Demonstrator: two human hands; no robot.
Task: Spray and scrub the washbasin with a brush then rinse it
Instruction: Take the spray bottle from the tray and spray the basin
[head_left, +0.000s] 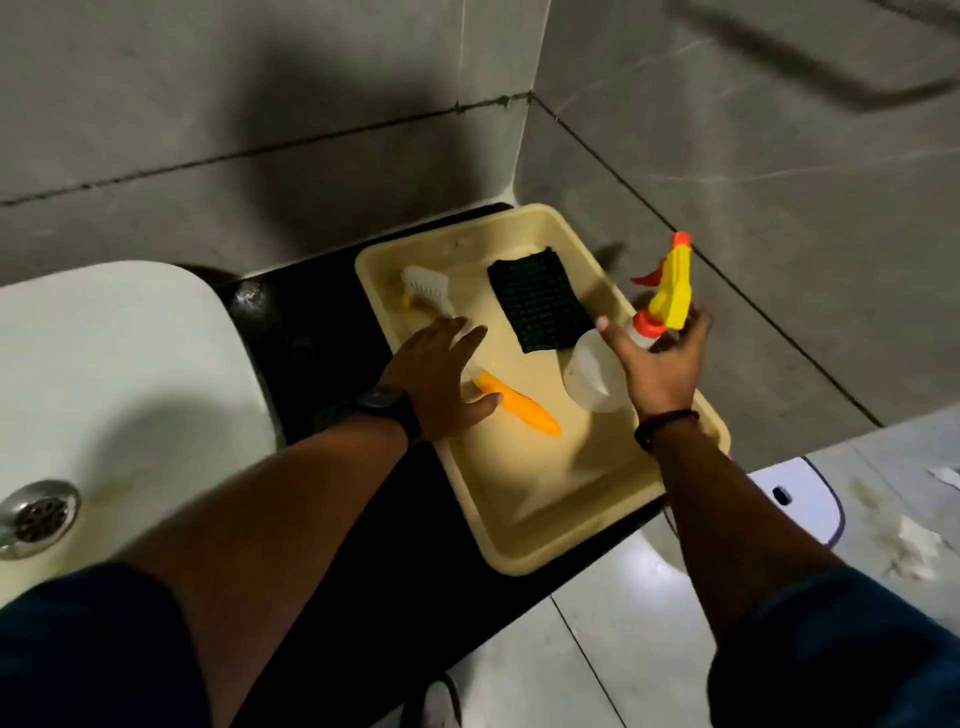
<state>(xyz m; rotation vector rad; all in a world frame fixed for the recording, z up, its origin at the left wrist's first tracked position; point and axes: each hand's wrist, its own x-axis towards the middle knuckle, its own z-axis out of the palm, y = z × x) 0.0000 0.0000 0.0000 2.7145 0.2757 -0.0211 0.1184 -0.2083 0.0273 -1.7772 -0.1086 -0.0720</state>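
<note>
A beige tray (524, 540) rests on the dark counter, to the right of the white washbasin (119, 364). In the tray lies a brush (519, 405) with white bristles and an orange handle. My left hand (441, 374) lies flat over the middle of that brush, fingers spread and not closed on it. A white spray bottle (592, 374) with a yellow and orange trigger head stands in the tray's right side. My right hand (657, 358) is open around the bottle's neck, its fingers apart and not wrapped on it.
A dark green scouring pad (535, 299) lies at the far end of the tray. The basin's metal drain (39, 514) sits at the left edge. Grey tiled walls (727, 182) meet in a corner behind the tray. A white toilet lid (800, 499) is at lower right.
</note>
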